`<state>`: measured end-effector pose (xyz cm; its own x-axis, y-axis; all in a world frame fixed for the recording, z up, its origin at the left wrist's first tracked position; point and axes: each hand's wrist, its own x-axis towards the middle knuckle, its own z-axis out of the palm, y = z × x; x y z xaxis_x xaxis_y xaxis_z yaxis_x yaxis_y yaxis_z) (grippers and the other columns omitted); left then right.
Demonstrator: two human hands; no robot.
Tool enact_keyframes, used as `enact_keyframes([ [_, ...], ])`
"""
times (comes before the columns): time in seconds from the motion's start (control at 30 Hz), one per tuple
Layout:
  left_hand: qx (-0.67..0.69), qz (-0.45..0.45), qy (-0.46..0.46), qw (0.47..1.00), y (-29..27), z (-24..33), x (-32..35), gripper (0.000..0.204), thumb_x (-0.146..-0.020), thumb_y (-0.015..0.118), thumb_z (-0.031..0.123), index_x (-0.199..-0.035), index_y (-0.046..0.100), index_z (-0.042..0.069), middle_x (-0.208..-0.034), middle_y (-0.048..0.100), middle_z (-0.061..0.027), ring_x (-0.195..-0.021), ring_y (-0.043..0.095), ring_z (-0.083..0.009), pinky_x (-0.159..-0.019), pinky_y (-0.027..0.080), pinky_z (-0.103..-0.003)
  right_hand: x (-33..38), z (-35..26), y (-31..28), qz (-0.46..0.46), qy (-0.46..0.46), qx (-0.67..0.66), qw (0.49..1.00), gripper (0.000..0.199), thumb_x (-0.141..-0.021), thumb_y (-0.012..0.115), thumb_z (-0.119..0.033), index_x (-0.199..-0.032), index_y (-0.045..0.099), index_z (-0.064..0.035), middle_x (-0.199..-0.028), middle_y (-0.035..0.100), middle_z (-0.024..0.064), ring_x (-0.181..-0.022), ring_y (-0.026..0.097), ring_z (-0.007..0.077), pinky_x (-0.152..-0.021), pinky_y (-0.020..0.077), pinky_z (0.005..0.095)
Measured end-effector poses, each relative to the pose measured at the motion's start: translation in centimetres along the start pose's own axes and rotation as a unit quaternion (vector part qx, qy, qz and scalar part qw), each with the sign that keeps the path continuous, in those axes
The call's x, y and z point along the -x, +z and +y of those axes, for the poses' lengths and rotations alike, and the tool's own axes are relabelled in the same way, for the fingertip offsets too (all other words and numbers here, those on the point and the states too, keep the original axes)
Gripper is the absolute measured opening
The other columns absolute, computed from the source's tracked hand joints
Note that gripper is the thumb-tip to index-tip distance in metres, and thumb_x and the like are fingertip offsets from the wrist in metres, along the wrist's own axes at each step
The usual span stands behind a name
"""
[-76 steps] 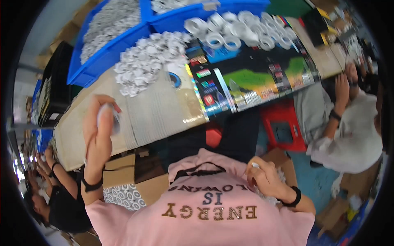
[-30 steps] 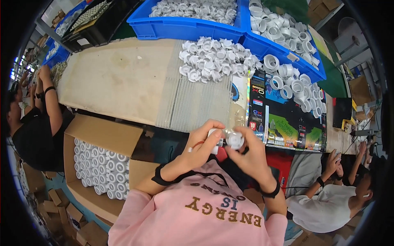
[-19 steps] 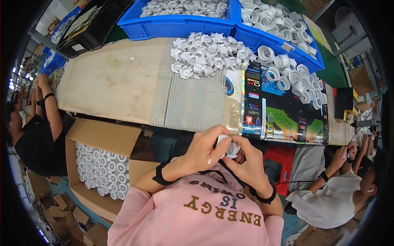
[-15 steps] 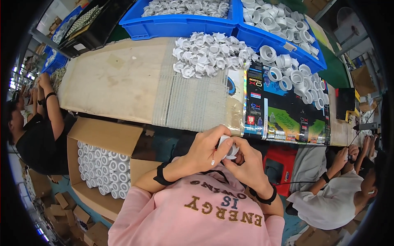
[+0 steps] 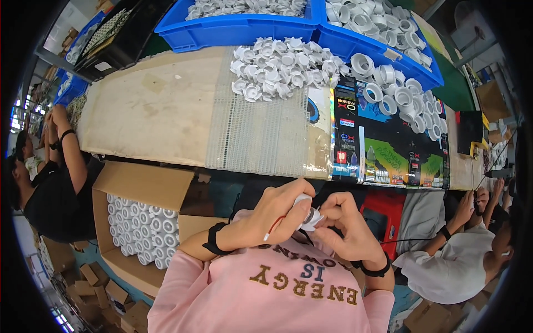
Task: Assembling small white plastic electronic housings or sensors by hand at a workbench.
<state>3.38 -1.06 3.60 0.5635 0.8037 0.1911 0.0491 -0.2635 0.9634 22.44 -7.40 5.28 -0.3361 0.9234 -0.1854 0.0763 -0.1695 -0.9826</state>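
Note:
A white plastic housing [image 5: 302, 203] is gripped in my left hand [image 5: 272, 215], a thin red wire with a white end [image 5: 273, 228] trailing from it between the fingers. At its right end sits a white finned ring [image 5: 313, 218], tilted toward my right hand [image 5: 347, 226]. The thumb and fingers of that hand are bent around the ring's edge; their exact contact is partly hidden. Both hands are in front of my chest, just off the table's near edge.
Loose finned rings [image 5: 272, 72] and round white collars [image 5: 404, 97] lie piled on the table [image 5: 150, 105], before blue bins [image 5: 239, 30]. An open carton [image 5: 141, 180] of white cylinders stands at left. A red stool [image 5: 383, 213] is at right. Other people sit on both sides.
My right hand has shifted right and slightly down, leaving more of the finned ring in sight. The left hand has turned a little, and the red wire now points down and left.

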Motion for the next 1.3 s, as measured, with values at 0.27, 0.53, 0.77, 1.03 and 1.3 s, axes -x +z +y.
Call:
enact_keyframes([
  [0.27,0.099,-0.073,0.006,0.992,0.2,0.2,0.8,0.02,-0.088,0.044,0.014,-0.092,0.051,-0.004,-0.068,0.054,-0.018,-0.053,0.056,-0.0291,-0.048,0.041,-0.035,0.5,1.2,0.0,-0.032,0.001,-0.173,0.984,0.031,-0.087,0.065,-0.008,-0.093,0.035,-0.0043,-0.075,0.067,0.0103,-0.075,0.067,0.0133,-0.069,0.0513,0.0228],
  [0.53,0.055,-0.08,0.092,0.991,0.2,0.5,0.5,0.021,-0.087,0.043,0.016,-0.092,0.051,-0.003,-0.064,0.053,-0.0164,-0.052,0.057,-0.0278,-0.046,0.041,-0.034,0.6,0.0,0.9,-0.012,-0.027,-0.162,0.986,0.034,-0.087,0.066,-0.007,-0.087,0.032,-0.0062,-0.073,0.066,0.0104,-0.072,0.067,0.0128,-0.06,0.0512,0.0219],
  [0.77,-0.012,-0.001,0.086,0.996,-0.3,-0.7,-2.1,0.02,-0.093,0.041,0.016,-0.093,0.051,-0.001,-0.065,0.054,-0.0126,-0.05,0.055,-0.0247,-0.047,0.041,-0.033,-3.4,-0.4,-1.0,0.015,0.011,-0.159,0.987,0.027,-0.085,0.063,0.002,-0.087,0.036,-0.0052,-0.069,0.062,0.0097,-0.062,0.063,0.0139,-0.054,0.052,0.0251],
  [1.03,0.302,0.047,-0.19,0.933,-1.2,-4.0,-1.0,0.039,-0.094,0.036,0.037,-0.097,0.058,0.004,-0.07,0.061,-0.0078,-0.047,0.05,-0.0084,-0.036,0.035,-0.019,-9.1,3.3,-18.7,0.365,0.034,0.323,0.872,0.039,-0.085,0.063,-0.018,-0.12,0.052,-0.0046,-0.057,0.063,0.008,-0.047,0.059,0.014,-0.047,0.0452,0.027],
  [1.3,0.328,0.009,-0.215,0.92,-0.5,-3.5,-0.4,0.041,-0.093,0.038,0.04,-0.103,0.055,0.004,-0.078,0.062,-0.0067,-0.049,0.051,-0.0079,-0.04,0.037,-0.018,-8.5,5.7,-17.5,0.265,0.014,0.194,0.945,0.023,-0.097,0.045,-0.025,-0.099,0.056,-0.0039,-0.064,0.063,0.01,-0.052,0.06,0.0132,-0.05,0.0464,0.0244],
])
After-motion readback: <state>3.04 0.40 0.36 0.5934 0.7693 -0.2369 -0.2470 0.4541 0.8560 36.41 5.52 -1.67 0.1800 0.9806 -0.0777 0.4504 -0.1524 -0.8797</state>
